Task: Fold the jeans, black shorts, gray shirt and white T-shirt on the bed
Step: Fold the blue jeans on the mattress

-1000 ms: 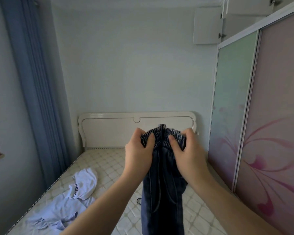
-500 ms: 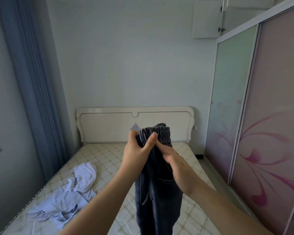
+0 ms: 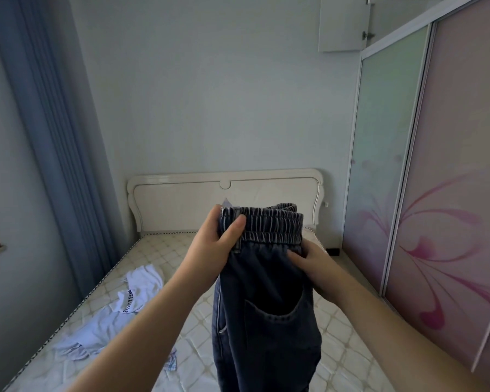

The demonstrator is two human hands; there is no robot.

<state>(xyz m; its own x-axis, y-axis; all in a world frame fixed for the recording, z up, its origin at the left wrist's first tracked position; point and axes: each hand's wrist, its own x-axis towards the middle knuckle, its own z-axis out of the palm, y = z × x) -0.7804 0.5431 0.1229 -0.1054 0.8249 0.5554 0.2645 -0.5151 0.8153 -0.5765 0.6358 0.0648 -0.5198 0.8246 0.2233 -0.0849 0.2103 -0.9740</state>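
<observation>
Below our grip lies the bed (image 3: 337,329), its headboard (image 3: 181,202) beyond. We hold the jeans (image 3: 266,321) up over the mattress, waistband on top, legs hanging down out of view, a back pocket facing us. Down to the left of our grip the white T-shirt (image 3: 136,290) lies crumpled on the mattress. Our left hand (image 3: 212,247) pinches the waistband's left end, thumb curled over the elastic. Our right hand (image 3: 314,267) grips the right edge just under the waistband, fingers curled across the denim.

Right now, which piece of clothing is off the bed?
The dark blue jeans, hanging from both hands; the white T-shirt lies crumpled on the mattress.
</observation>
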